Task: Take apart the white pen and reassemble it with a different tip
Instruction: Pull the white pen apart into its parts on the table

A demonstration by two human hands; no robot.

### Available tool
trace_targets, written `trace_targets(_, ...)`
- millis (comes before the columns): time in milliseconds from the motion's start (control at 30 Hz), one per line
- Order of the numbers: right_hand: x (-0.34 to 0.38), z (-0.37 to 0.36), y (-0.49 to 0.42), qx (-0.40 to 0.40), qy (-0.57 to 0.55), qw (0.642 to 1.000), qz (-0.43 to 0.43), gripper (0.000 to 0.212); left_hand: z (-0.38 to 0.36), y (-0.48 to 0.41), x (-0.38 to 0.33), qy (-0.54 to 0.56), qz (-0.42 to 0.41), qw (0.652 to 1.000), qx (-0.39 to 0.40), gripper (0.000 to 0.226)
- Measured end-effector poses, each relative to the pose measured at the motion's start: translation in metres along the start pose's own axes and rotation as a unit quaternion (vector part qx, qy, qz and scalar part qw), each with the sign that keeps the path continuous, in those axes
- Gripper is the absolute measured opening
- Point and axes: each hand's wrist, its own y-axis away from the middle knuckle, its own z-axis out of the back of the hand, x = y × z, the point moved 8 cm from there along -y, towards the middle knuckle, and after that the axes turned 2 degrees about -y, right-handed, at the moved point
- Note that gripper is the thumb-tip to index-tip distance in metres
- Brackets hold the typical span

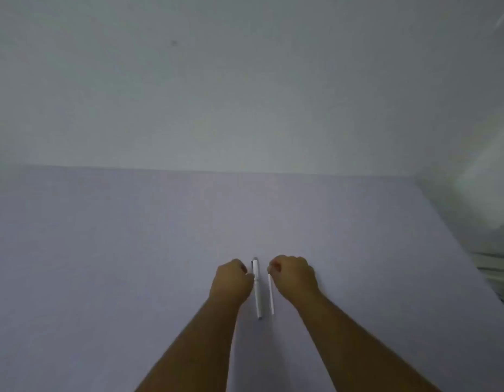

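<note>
A pale lilac desk (132, 250) fills the near half of the view and meets a plain grey-white wall (217, 80) at its far edge; another wall closes the right side. Near the middle the pen (256, 290) lies pointing near to far, with a thin white rod (271, 294) just right of it, parallel. The left hand (231, 281) is curled, its fingertips at the pen's far part. The right hand (294, 275) is curled, pinching the rod's far end.
</note>
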Motion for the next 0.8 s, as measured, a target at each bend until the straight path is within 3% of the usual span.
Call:
trace_targets(100,-0.008,-0.014,-0.007,-0.009,0.0,1.0,-0.003,0.033,-0.024,-0.007,0.011,0.045,0.038,0.998,0.011,0.029)
trace_targets(367,-0.003,-0.02,-0.016,-0.029,-0.036,0.999,-0.002,0.033,-0.031,-0.009,0.008,0.071,0.044,0.996,-0.017,0.025)
trace_targets(600,0.006,-0.007,-0.015,0.005,-0.26,0.962,-0.085,0.032,-0.017,0.01,-0.006,0.12,-0.029,0.992,-0.037,0.027)
trace_targets(733,0.013,0.0,-0.012,0.034,-0.337,0.937,-0.086,0.036,-0.013,0.016,-0.008,0.161,-0.023,0.986,0.021,0.02)
trace_targets(800,0.008,0.008,-0.011,0.006,-0.39,0.914,-0.111,0.038,-0.013,0.018,-0.004,0.166,-0.02,0.984,0.065,0.012)
